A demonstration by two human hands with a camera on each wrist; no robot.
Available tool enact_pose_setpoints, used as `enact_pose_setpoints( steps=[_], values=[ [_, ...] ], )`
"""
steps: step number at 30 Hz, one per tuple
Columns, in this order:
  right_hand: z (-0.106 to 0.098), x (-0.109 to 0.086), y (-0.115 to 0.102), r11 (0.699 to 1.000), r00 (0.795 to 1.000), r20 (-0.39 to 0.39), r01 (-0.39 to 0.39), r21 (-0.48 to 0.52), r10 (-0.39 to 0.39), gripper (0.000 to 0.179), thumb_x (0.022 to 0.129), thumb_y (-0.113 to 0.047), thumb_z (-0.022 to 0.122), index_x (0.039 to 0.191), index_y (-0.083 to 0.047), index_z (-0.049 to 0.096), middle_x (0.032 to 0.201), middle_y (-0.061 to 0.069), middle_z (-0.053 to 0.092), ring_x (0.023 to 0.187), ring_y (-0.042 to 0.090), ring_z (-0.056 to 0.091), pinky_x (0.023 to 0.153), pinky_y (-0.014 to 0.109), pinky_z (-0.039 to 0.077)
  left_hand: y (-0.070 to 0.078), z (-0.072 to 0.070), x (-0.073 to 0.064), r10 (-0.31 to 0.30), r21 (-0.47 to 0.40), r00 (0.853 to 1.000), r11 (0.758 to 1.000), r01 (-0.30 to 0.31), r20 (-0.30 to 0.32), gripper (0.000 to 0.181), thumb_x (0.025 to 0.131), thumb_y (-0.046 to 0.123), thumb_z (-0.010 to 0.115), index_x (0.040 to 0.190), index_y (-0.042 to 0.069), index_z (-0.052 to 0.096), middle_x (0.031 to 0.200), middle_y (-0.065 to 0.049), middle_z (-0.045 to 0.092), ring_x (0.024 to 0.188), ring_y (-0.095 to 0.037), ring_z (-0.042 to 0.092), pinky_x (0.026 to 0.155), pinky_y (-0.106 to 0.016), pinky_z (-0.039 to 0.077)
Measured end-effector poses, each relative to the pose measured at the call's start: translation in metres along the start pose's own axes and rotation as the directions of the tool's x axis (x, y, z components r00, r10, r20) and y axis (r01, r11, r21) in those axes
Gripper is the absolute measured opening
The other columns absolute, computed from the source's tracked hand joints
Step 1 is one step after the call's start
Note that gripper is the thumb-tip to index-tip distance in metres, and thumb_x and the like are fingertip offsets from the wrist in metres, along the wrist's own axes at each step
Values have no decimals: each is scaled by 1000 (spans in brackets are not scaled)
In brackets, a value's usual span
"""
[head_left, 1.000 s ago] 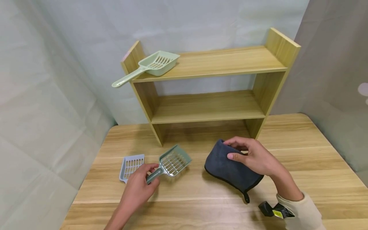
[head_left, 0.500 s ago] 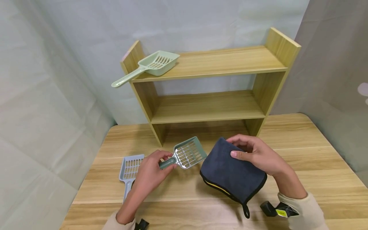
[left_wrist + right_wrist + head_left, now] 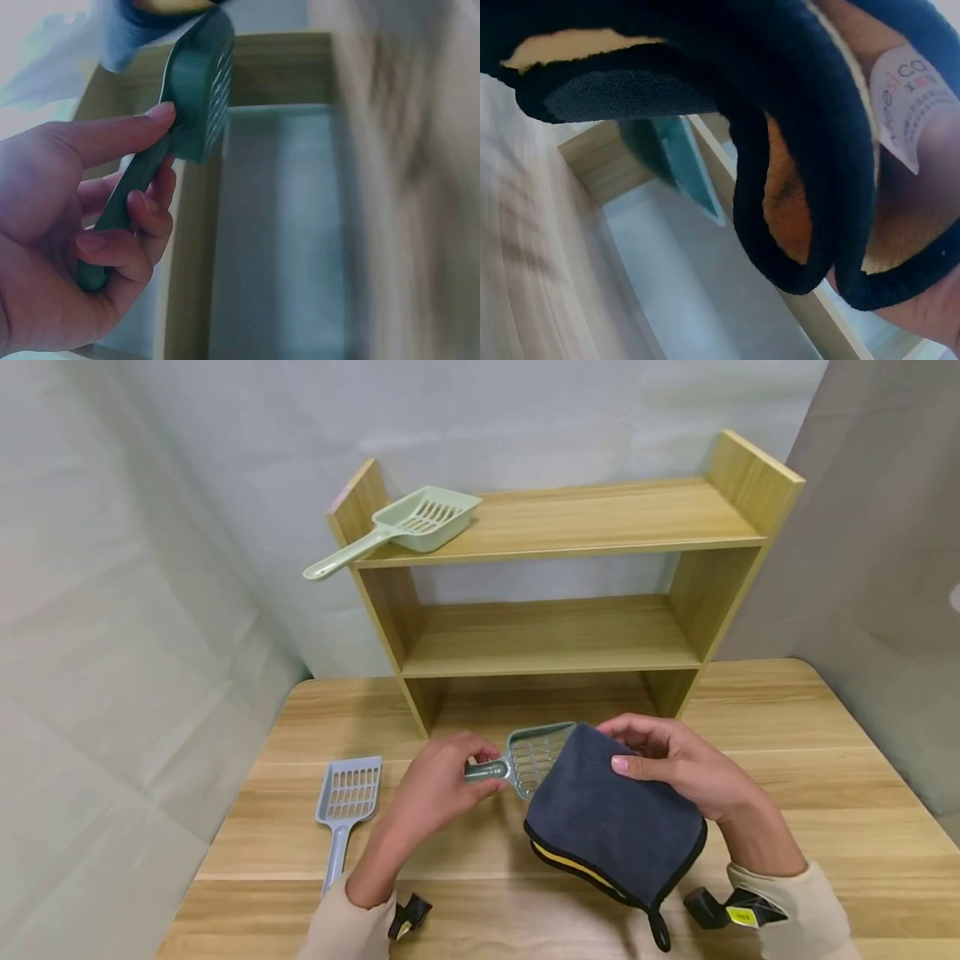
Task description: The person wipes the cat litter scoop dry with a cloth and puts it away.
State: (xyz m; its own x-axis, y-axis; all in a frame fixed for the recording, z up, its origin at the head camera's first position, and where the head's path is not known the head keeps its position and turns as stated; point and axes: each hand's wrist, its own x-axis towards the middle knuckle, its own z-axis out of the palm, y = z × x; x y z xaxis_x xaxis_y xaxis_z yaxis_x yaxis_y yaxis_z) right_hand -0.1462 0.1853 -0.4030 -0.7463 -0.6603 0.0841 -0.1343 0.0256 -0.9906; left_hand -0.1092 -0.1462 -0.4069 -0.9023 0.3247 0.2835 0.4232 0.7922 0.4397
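Note:
My left hand (image 3: pixel 442 781) grips the handle of a dark green litter scoop (image 3: pixel 531 762) above the table. In the left wrist view the fingers wrap its handle, with the index finger along the neck of the scoop (image 3: pixel 199 90). A folded dark grey cloth (image 3: pixel 611 818) with black edging and a yellow inner side hangs from my right hand (image 3: pixel 675 764), pinched between thumb and fingers. The cloth overlaps the scoop's front end in the head view. A white label (image 3: pixel 911 97) shows on the cloth in the right wrist view.
A grey-blue litter scoop (image 3: pixel 348 793) lies on the wooden table (image 3: pixel 247 852) at the left. A pale green scoop (image 3: pixel 423 518) rests on the top left of a wooden shelf (image 3: pixel 600 522), its handle jutting past the side. The shelf stands at the table's back.
My left hand has lifted the dark green scoop and carried it right to the cloth, uncovering the grey-blue scoop. The cloth has tilted, showing more of its yellow side.

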Motion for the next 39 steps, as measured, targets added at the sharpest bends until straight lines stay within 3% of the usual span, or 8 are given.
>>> enact_pose_setpoints(
  steps=[4,10,15,21,28,33,39],
  values=[
    [0,0,-1,996,997,-66,-52,-71,47,35,106,-9,66,141,-5,64,116,3,76,101,20,74,84,31,60,9,0,3,59,-16,998,998,-58,28,27,79,19,97,100,13,80,92,4,74,81,-11,66,76,-27,53],
    [-7,-4,-5,951,980,-186,-125,-284,73,36,105,-19,71,139,-9,67,120,9,73,101,17,71,86,30,58,11,-6,0,23,-33,998,999,-22,61,29,79,21,97,101,16,79,94,7,74,83,-8,65,77,-27,54],
    [-12,-7,-6,924,979,-195,-128,-360,60,31,105,-17,70,135,-10,70,119,13,74,98,15,71,83,30,58,8,-12,-1,53,-43,996,998,-50,66,29,78,19,98,100,15,79,92,7,74,82,-8,65,75,-26,54],
    [-4,-1,2,883,981,-193,-101,-458,12,27,101,-17,76,128,-14,75,111,4,77,96,14,72,82,30,56,8,-8,-1,110,-60,991,993,-106,82,27,79,17,96,99,13,79,92,5,75,85,-8,67,78,-25,56],
    [12,8,12,837,972,-226,-78,-542,-56,23,96,-13,81,119,-15,79,103,0,79,92,13,71,77,29,54,15,5,-2,62,-53,994,997,-58,85,27,78,16,97,97,15,79,92,6,74,84,-8,67,77,-26,55],
    [20,12,14,836,967,-244,-71,-545,-77,20,95,-13,83,115,-16,81,103,0,80,91,13,71,75,29,54,20,12,-1,42,-47,996,998,-39,84,28,78,16,97,99,13,80,93,4,76,85,-11,69,77,-29,56],
    [30,17,17,865,970,-230,-53,-498,-74,17,94,-11,83,109,-16,82,102,-1,81,93,12,72,80,30,55,25,19,-1,5,-48,995,999,0,104,27,78,15,97,100,15,80,93,3,75,84,-12,69,73,-30,55]
  ],
)
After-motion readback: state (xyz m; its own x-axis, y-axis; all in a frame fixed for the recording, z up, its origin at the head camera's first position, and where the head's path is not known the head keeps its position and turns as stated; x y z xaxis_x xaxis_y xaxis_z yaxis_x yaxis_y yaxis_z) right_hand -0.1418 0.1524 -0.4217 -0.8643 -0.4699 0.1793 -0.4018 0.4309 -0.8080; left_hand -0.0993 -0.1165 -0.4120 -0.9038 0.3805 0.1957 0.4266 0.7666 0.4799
